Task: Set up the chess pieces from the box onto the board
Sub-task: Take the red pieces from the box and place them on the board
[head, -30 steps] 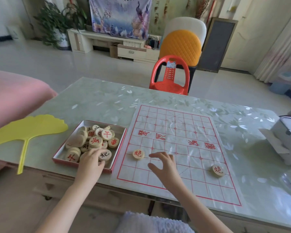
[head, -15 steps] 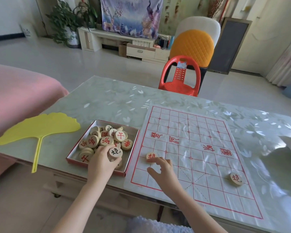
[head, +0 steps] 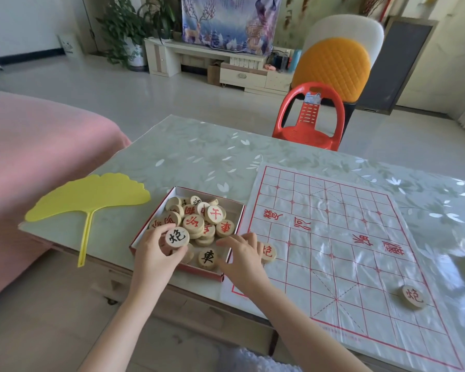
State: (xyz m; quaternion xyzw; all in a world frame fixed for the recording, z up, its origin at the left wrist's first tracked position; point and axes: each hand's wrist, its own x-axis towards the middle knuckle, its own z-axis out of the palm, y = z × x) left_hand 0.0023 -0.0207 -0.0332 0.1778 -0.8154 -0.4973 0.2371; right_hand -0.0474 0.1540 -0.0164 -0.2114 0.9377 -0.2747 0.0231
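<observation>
From the head camera, the person is sitting at the near edge of the table (head: 199, 157), working over the box (head: 199, 273) of wooden discs. The left hand (head: 156, 255) is pinching a black-marked piece (head: 177, 237) between thumb and fingertips and holding it face up just above the box's near left corner. The right hand (head: 244, 260) is hovering with its fingers spread and loose, holding nothing, over the box's near right corner. I cannot quite tell whether its fingertips are brushing the rim.

The board (head: 333, 237) is lying flat to the right of the box, its left edge touching or slightly overlapping it. Only two discs are sitting on it: a red-marked piece (head: 269, 252) just beside the right hand at the left edge, and a second red-marked piece (head: 413, 296) well apart at the near right. Most pieces are piled in the box, including a black chariot piece (head: 207, 257) lying flat near its near wall. A yellow fan (head: 91, 194) is resting to the left.

So I judge the setup is barely begun, with the picking step in hand. Next, the lifted black piece is probably needing a carry to the far half of the board, set squarely on a line crossing, while the free hand is well placed to take another.
</observation>
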